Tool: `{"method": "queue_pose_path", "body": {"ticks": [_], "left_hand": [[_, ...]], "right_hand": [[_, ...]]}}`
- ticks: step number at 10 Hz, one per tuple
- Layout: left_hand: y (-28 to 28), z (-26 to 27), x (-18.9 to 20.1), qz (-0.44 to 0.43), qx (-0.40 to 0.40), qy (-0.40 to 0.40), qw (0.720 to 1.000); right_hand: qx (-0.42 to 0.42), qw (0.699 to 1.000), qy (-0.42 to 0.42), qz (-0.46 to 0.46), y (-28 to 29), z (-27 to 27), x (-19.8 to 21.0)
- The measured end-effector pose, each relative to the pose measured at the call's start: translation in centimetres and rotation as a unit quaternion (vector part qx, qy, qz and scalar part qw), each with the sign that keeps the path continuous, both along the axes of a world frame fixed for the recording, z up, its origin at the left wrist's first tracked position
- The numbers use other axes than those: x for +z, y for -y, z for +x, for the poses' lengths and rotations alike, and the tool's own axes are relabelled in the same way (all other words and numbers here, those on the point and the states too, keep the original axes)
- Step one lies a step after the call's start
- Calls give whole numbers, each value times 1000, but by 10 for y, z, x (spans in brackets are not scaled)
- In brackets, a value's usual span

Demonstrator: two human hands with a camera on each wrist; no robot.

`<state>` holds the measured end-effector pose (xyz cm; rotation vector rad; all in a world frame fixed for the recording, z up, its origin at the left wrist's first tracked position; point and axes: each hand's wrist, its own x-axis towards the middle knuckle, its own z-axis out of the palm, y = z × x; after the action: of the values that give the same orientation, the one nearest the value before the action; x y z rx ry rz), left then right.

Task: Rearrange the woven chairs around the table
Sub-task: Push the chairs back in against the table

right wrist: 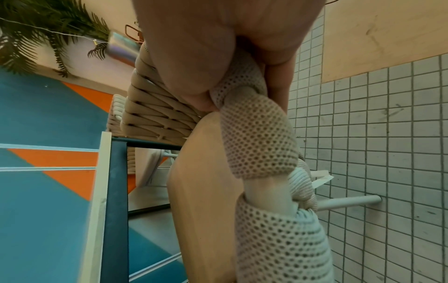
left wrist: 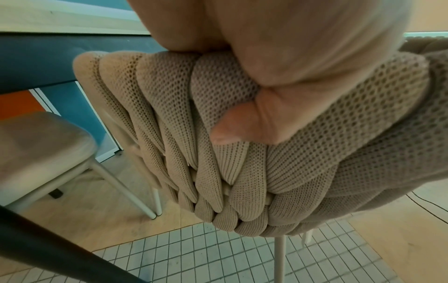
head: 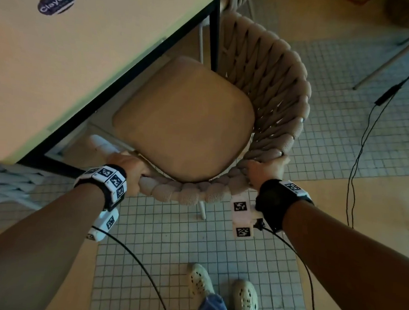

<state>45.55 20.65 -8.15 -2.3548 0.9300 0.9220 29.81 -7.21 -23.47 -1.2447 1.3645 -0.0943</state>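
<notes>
With fingers curled, both hands (head: pixel 129 166) (head: pixel 265 170) grip the woven chair (head: pixel 276 87) rim.

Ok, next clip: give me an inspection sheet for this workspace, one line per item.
Surface: pale table with dark frame, round dark sticker on top.
Job's things: woven chair angled at the table corner, tan seat cushion; other woven chairs at the edges.
Clutter: nothing seen.
Hands: left hand and right hand each grip the chair's woven back rim.
Cables: black cables trail on the floor and from both wrists.
Surroundings: small grey floor tiles, the person's pale shoes.
</notes>
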Motion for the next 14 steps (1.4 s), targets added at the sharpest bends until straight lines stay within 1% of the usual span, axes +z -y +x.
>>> {"method": "queue_pose_path", "body": {"ticks": [1,2,3,4,5,6,7,8,9,10,11,12,13,14], "left_hand": [[-10,20,-9,-38,10,-6,999],[-20,20,-4,13,35,79,996],[-36,26,-12,32,36,80,996],[-46,31,-9,-8,36,70,997],[-52,35,-11,-118,-3,29,993],[-48,31,1,-85,-10,25,996],[-41,19,1,-59,3,24,998],[-36,-3,-1,-107,50,4,993],[-20,-38,2,-112,46,-21,992],[1,-60,6,-97,58,-46,993],[25,-70,11,-117,92,-71,986],[57,-85,18,-141,181,-118,966],[95,-98,23,-133,223,-108,960],[135,-110,29,-103,245,-88,960]], "right_hand": [[63,998,-21,-11,3,12,6],[34,999,-3,15,-12,29,-10],[-22,1000,16,-4,-47,32,58],[-26,999,26,-37,-59,26,86],[-49,998,11,-37,-56,28,86],[-20,1000,1,19,-48,29,74],[28,999,-25,27,-20,26,11],[114,989,-92,10,-10,25,5],[229,965,-117,-49,-9,21,40],[361,906,-122,-184,-2,12,130],[485,806,-136,-310,42,10,180],[675,618,-195,-353,89,36,198],[767,456,-235,-385,127,69,193],[809,367,-221,-402,154,92,189]]}}
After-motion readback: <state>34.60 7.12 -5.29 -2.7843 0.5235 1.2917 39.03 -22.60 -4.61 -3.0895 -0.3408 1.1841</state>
